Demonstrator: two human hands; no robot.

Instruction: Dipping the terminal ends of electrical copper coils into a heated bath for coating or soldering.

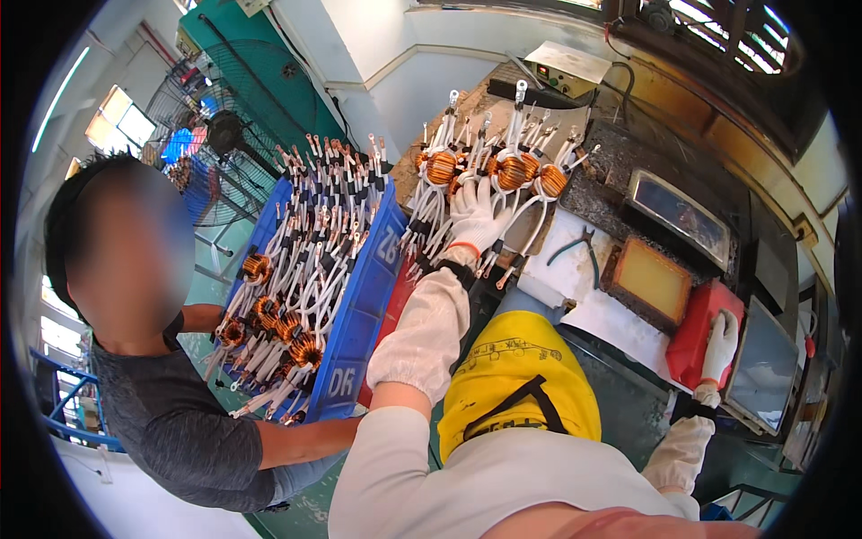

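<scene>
My left hand [476, 216], in a white glove, reaches in among several copper-wound coils [510, 171] standing on the bench, its fingers stretched out and apart against them. Thick white leads with metal lugs rise from these coils and hang below them. At the right, my gloved right hand [719, 347] is closed on the side of a red plastic box [703, 331]; the box's inside cannot be made out. Between the hands lie pliers with dark handles [593, 260] and a white roll [545, 295].
A blue crate [364, 305] full of leaded coils stands at the left, with a person [171, 395] holding it. On the bench are a square pot with a yellowish surface [648, 284], a metal-rimmed tank [680, 218] and a control box [567, 69]. Behind stands a fan [229, 135].
</scene>
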